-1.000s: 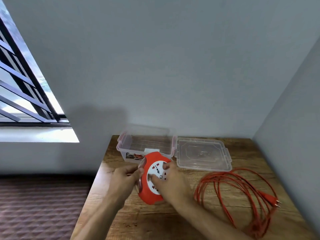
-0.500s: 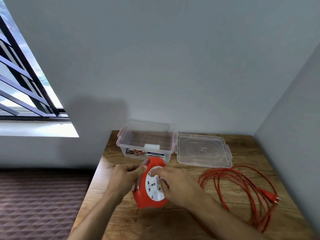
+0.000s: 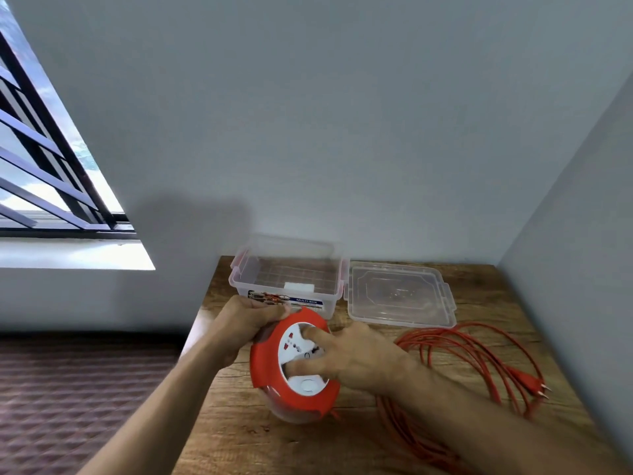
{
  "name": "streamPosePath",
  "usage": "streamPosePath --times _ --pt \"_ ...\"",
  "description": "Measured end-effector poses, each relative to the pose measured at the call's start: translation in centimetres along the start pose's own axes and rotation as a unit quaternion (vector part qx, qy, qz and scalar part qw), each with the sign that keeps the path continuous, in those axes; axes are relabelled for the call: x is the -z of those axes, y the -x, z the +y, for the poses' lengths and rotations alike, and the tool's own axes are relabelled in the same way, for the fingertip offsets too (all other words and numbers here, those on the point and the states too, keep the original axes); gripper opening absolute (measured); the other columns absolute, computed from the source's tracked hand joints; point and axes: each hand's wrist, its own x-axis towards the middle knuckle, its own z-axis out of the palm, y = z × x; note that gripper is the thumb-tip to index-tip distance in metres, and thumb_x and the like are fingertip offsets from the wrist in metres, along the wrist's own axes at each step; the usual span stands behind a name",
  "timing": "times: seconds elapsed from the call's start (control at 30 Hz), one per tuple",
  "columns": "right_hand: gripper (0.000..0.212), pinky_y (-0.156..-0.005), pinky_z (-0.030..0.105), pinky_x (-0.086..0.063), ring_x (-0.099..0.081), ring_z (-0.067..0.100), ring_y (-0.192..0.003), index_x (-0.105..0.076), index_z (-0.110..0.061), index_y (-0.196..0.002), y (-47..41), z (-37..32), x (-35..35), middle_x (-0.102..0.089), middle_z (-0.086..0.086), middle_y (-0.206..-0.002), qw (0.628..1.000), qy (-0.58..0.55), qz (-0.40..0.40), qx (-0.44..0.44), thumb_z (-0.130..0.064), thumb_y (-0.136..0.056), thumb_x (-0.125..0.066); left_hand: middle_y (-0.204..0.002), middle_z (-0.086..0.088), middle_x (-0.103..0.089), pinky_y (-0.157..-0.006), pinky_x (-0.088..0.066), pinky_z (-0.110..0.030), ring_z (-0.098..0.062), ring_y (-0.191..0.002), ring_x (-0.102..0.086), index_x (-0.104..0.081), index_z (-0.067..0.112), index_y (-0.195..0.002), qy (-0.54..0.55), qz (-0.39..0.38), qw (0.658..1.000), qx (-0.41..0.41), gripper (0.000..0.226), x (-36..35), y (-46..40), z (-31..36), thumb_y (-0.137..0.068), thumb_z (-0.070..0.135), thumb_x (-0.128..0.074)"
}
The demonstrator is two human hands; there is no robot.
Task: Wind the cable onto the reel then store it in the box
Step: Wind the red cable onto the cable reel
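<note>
A round red cable reel [image 3: 270, 375] with a white socket face stands tilted on the wooden table. My left hand [image 3: 239, 325] grips its upper left rim. My right hand [image 3: 356, 358] presses its fingers on the white face. The orange cable [image 3: 479, 368] lies in loose loops on the table to the right, its plug [image 3: 534, 385] at the far right. A clear plastic box [image 3: 284, 279] sits open just behind the reel.
The box's clear lid [image 3: 397, 293] lies flat to the right of the box. Grey walls close the table at the back and right. The table's left edge [image 3: 191, 334] drops to a patterned floor. A barred window is at the left.
The reel has come lower and nearer to me, its white face turning upward. My right hand's fingers have shifted across the face. The cable loops lie as before.
</note>
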Motion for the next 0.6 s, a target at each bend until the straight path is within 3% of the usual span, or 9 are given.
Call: streamPosePath --times 0.07,0.13,0.2,0.3,0.4,0.5,0.6 --pt "0.058 -0.055 0.033 -0.053 -0.07 0.029 -0.077 -0.038 -0.043 -0.141 -0.3 -0.4 -0.3 -0.065 0.012 -0.124 0.998 0.005 0.022 -0.059 -0.046 -0.088 -0.063 -0.087 -0.011 -0.084 -0.075 -0.066 -0.039 -0.031 -0.084 -0.081 -0.084 0.009 -0.088 0.008 0.021 0.999 -0.026 0.02 -0.5 0.4 -0.5 -0.088 0.027 -0.077" --pt "0.065 -0.075 0.037 -0.055 -0.069 0.028 -0.097 -0.036 -0.041 -0.144 -0.5 -0.9 -0.4 -0.068 0.007 -0.123 0.975 -0.075 0.029 -0.208 -0.058 -0.085 -0.056 -0.083 -0.007 -0.084 -0.065 -0.064 -0.03 -0.023 -0.077 -0.081 -0.085 0.015 -0.088 0.042 0.046 0.996 -0.064 0.011 -1.2 1.1 -1.0 -0.089 0.022 -0.076" --pt "0.071 -0.078 0.033 -0.054 -0.067 0.026 -0.102 -0.037 -0.038 -0.142 -0.7 -1.5 -0.4 -0.069 0.002 -0.122 0.905 -0.203 0.052 -0.37 -0.062 -0.079 -0.059 -0.087 -0.006 -0.084 -0.069 -0.065 -0.032 -0.021 -0.079 -0.081 -0.084 0.018 -0.093 0.06 0.068 0.99 -0.104 0.009 -2.0 1.9 -1.7 -0.089 0.017 -0.076" --pt "0.071 -0.064 0.02 -0.052 -0.068 0.021 -0.103 -0.044 -0.03 -0.137 -1.4 -2.7 -0.5 -0.066 -0.002 -0.127 0.758 -0.383 0.112 -0.515 -0.056 -0.078 -0.071 -0.087 0.0 -0.084 -0.073 -0.065 -0.035 -0.019 -0.081 -0.08 -0.083 0.019 -0.094 0.04 0.097 0.985 -0.133 0.013 -3.5 3.0 -2.8 -0.086 0.01 -0.078" --pt "0.066 -0.047 0.017 -0.049 -0.071 0.014 -0.076 -0.047 -0.022 -0.136 -1.8 -3.5 -1.1 -0.07 -0.002 -0.117 0.64 -0.502 0.129 -0.568 -0.049 -0.082 -0.073 -0.089 0.001 -0.084 -0.077 -0.066 -0.039 -0.02 -0.083 -0.08 -0.082 0.025 -0.095 0.024 0.1 0.987 -0.124 0.018 -4.3 3.4 -3.5 -0.082 0.012 -0.082" --pt "0.052 -0.037 0.02 -0.044 -0.068 0.015 -0.046 -0.049 -0.017 -0.128 -1.9 -3.9 -1.7 -0.076 0.004 -0.084 0.586 -0.557 0.112 -0.578 -0.045 -0.088 -0.068 -0.084 0.013 -0.083 -0.074 -0.066 -0.03 -0.005 -0.08 -0.079 -0.077 0.041 -0.09 -0.057 0.101 0.984 -0.136 0.022 -4.6 3.4 -3.2 -0.08 0.022 -0.085" --pt "0.049 -0.046 0.028 -0.051 -0.073 0.024 -0.056 -0.044 -0.016 -0.131 -1.9 -4.4 -1.8 -0.077 0.007 -0.076 0.532 -0.623 0.091 -0.566 -0.045 -0.095 -0.061 -0.075 0.018 -0.08 -0.06 -0.057 -0.012 0.006 -0.07 -0.075 -0.079 0.041 -0.088 -0.16 0.1 0.971 -0.15 0.017 -5.0 3.4 -2.3 -0.078 0.029 -0.086"
